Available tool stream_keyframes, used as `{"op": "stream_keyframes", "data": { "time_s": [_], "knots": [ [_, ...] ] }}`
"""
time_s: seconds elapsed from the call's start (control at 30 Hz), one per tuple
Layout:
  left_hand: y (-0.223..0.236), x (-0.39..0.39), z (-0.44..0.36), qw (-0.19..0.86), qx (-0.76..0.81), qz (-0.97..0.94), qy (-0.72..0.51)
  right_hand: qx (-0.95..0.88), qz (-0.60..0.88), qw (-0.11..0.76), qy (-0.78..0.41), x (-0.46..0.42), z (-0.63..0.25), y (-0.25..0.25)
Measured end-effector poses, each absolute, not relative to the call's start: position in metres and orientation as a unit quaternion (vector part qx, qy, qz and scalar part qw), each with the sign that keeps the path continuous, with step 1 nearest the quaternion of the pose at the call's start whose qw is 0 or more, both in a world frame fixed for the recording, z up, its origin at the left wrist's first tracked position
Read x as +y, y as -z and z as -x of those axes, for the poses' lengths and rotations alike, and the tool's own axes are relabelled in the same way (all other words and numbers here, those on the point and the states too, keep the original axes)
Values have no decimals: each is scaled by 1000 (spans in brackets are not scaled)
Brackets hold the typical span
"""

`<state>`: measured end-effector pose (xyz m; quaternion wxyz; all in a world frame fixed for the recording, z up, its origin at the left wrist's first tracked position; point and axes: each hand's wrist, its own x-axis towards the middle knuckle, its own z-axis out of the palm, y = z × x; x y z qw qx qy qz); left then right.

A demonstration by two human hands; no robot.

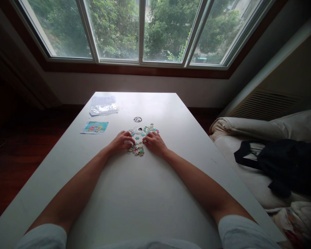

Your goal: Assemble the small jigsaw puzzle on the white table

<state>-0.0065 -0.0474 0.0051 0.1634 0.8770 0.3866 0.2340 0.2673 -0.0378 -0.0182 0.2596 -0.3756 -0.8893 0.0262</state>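
Observation:
On the white table (134,186), small jigsaw puzzle pieces (137,150) lie in a heap between my two hands. More loose puzzle pieces (149,128), green, pink and yellow, spread out beyond my right hand. My left hand (121,141) rests at the left edge of the heap, its fingers curled down and its fingertips partly hidden. Thumb and fingers of my right hand (154,142) are pinched together at a puzzle piece just right of the heap. A round silvery disc-like thing (138,130) lies between and beyond the hands, with a smaller round one (137,119) behind it.
A colourful picture sheet (95,127) lies left of my left hand. Behind it is a clear plastic bag (103,105) with papers. To the right, a pale sofa (230,138) holds a dark bag or garment (290,166). A window (140,34) stands beyond the table.

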Motion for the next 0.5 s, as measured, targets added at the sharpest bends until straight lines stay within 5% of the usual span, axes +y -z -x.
{"op": "stream_keyframes", "data": {
  "time_s": [0.5],
  "knots": [
    [-7, -50, 2, 156, 406, -869, -235, -930, 264, 236, -98, -52, -263, -1]
  ]
}}
